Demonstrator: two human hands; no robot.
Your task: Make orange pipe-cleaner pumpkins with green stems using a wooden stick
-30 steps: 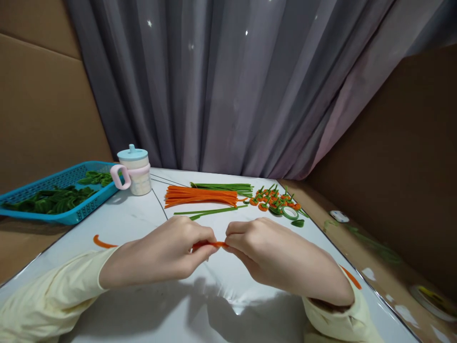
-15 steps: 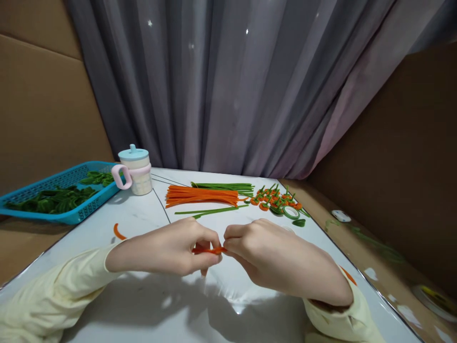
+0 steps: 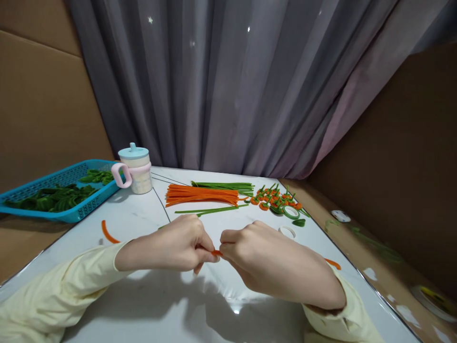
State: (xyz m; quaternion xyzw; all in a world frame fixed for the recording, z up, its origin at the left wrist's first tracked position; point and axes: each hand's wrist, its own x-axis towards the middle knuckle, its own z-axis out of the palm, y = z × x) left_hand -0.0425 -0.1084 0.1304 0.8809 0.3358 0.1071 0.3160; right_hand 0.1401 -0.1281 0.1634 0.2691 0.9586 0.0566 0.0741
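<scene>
Between my fingertips, above the middle of the table, an orange pipe cleaner (image 3: 216,253) shows as a short stretch. My left hand (image 3: 174,243) pinches it with thumb and curled fingers. Right beside it, my right hand (image 3: 269,262) pinches the same stretch, its knuckles turned up. One orange end sticks out past my left wrist and another past my right forearm; the hands hide what lies between. Farther back lie a bundle of orange pipe cleaners (image 3: 202,195) and a bundle of green pipe cleaners (image 3: 223,186), with loose green stems in front.
Several small orange pieces with green stems (image 3: 274,196) are grouped at the back right. Near them lie a green tape roll (image 3: 291,212) and a white ring (image 3: 287,232). A lidded cup (image 3: 139,174) and a blue basket (image 3: 76,215) of green pieces stand left.
My left fingers have curled tighter around the pipe cleaner, leaving less of it showing. The orange ends stick out farther on both sides. The white ring has come into clearer view.
</scene>
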